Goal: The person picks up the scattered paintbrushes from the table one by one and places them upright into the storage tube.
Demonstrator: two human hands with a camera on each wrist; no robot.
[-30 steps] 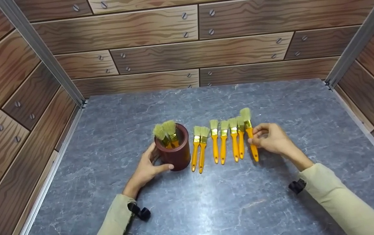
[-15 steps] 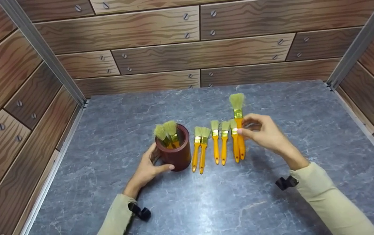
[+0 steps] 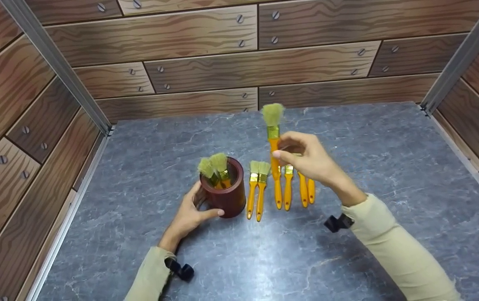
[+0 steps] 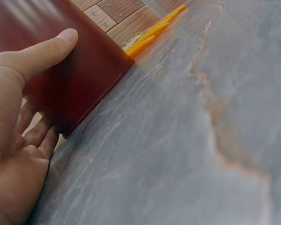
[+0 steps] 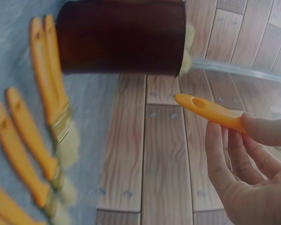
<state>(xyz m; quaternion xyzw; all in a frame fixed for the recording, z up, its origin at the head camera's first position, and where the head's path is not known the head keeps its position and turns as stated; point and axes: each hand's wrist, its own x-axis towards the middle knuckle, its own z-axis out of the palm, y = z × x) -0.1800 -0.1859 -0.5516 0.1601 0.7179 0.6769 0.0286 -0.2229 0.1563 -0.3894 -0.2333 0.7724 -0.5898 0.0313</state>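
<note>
A dark red-brown cylindrical cup stands upright on the table, two paintbrushes leaning in it with bristles up. My left hand holds the cup from its left side, and the left wrist view shows the thumb lying along its wall. Between thumb and fingers, my right hand pinches a paintbrush by its orange handle, bristles up, above the table. In the right wrist view the handle's holed end points toward the cup. Several more paintbrushes lie in a row right of the cup, some partly hidden by my right hand.
The grey marbled tabletop is bounded by wood-patterned walls at the back and both sides. Metal posts stand at the back corners.
My right hand has lifted the rightmost paintbrush off the table and carried it left over the row, toward the cup. My left hand and the cup have stayed in place.
</note>
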